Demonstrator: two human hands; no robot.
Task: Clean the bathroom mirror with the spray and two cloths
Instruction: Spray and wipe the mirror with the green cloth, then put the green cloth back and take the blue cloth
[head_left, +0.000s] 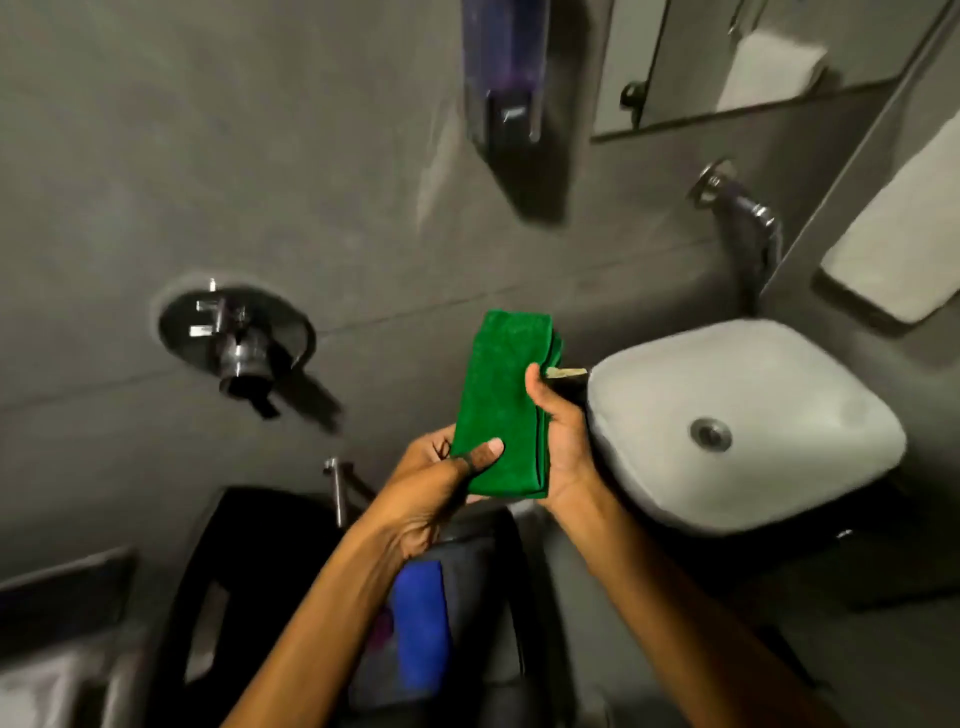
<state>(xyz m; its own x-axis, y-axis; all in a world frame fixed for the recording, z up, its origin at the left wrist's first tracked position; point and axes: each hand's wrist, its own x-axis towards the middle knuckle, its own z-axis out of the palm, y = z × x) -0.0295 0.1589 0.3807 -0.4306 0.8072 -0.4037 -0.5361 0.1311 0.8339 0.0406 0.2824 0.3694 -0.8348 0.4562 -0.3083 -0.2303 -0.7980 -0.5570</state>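
Note:
A folded green cloth (501, 395) stands upright in front of me, held in both hands. My left hand (436, 483) pinches its lower left corner, thumb on the front. My right hand (561, 441) grips its right edge, thumb on the front. A blue cloth (418, 623) lies below my left forearm on a dark object. The mirror (753, 57) hangs at the top right, with only its lower part in view. I see no spray bottle.
A white basin (737, 426) sits right of my hands, with a chrome tap (748, 208) on the wall above it. A soap dispenser (506, 88) and a chrome mixer valve (236, 338) are mounted on the grey wall. A pale towel (904, 228) hangs at the far right.

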